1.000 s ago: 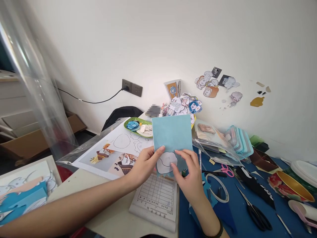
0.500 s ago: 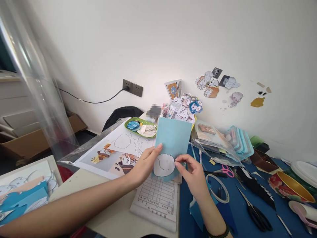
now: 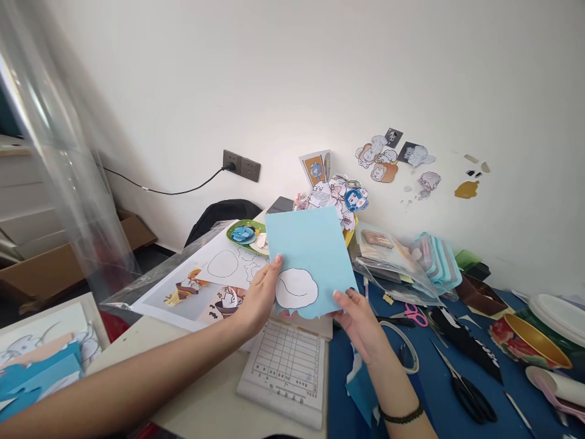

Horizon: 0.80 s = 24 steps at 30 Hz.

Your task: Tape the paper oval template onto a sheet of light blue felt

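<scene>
A light blue paper sheet [image 3: 311, 247] is held upright over the desk by both hands. A white oval paper cut-out [image 3: 296, 289] lies against its lower part. My left hand [image 3: 258, 300] grips the sheet's left edge, thumb on the front beside the cut-out. My right hand [image 3: 359, 318] holds the bottom right corner from below, fingers curled behind the sheet. Under the hands lies a ruled form pad [image 3: 286, 366].
Printed cartoon sheets [image 3: 201, 286] and a green dish [image 3: 247, 233] lie left of the sheet. To the right on the blue mat [image 3: 439, 384] are pink scissors [image 3: 415, 314], black scissors [image 3: 466, 390], a tape ring [image 3: 404, 347], clear pouches [image 3: 397, 262] and bowls [image 3: 530, 335]. Stickers [image 3: 388, 161] dot the wall.
The blue sheet has tilted and shifted slightly left and up. My right hand moved from the cut-out's front down to the sheet's bottom right corner.
</scene>
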{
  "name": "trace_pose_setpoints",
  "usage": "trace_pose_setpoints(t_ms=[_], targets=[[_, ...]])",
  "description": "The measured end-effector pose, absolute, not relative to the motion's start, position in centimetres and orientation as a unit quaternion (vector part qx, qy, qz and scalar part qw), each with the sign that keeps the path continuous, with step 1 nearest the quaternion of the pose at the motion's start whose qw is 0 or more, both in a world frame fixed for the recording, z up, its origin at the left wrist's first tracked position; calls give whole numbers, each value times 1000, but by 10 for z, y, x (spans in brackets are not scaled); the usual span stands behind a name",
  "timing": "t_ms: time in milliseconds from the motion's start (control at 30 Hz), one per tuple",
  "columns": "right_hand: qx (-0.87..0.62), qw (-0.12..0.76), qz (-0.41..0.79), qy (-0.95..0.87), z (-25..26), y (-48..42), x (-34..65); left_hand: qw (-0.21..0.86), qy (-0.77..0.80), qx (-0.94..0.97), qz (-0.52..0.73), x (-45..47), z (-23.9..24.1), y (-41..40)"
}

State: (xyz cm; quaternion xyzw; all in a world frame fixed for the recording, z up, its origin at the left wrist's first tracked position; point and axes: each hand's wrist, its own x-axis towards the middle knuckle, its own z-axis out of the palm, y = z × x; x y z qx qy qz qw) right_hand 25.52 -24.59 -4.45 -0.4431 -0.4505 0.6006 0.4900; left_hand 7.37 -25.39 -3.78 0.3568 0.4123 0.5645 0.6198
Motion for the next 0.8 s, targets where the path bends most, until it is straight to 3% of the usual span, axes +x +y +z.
trace_pose_setpoints(t_ms=[167,300,567,800], targets=[[-450,459,579,-501,-46,-248,253,568,453,373,577,73,-42,-255],[-485,462,510,-539,-44,-247,254,603,421,381,561,76,-43,-256],[-389,565,538,-489,-51,-255,233,635,406,350,556,80,-40,-259],[-418,604,570,-368,-56,-254,223,685,385,315,532,87,-42,-260]])
